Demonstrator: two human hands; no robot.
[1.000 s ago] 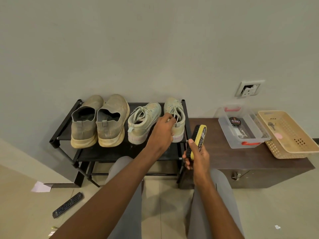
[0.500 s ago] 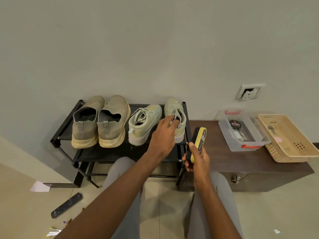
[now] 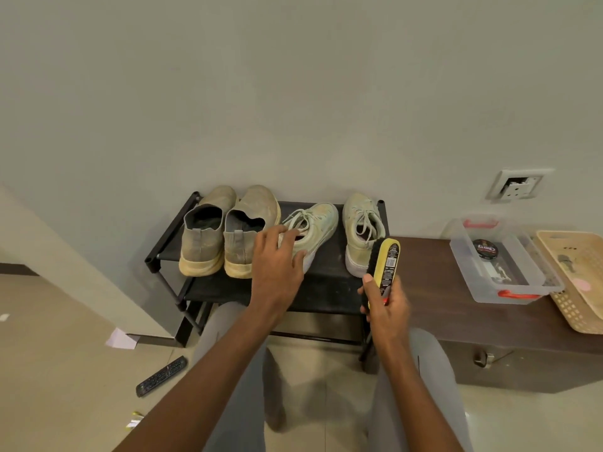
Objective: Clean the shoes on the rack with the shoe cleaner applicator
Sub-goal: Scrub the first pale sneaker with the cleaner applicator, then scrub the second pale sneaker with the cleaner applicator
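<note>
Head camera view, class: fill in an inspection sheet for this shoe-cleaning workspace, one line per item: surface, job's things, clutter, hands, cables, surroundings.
Surface: black metal shoe rack, four shoes on its top shelf.
Job's things: pair of beige slip-on shoes at left; pale green laced sneaker tilted; second pale green laced sneaker upright at right; yellow-backed shoe brush with black bristles.
Clutter: black remote control, white paper scrap and small wrappers on the floor.
Hands: left hand open, fingers spread over the tilted sneaker; right hand grips the brush.
Cables: nothing seen.
Surroundings: dark brown wooden cabinet carrying a clear plastic box with red handles and a beige perforated basket; white wall socket.
</note>
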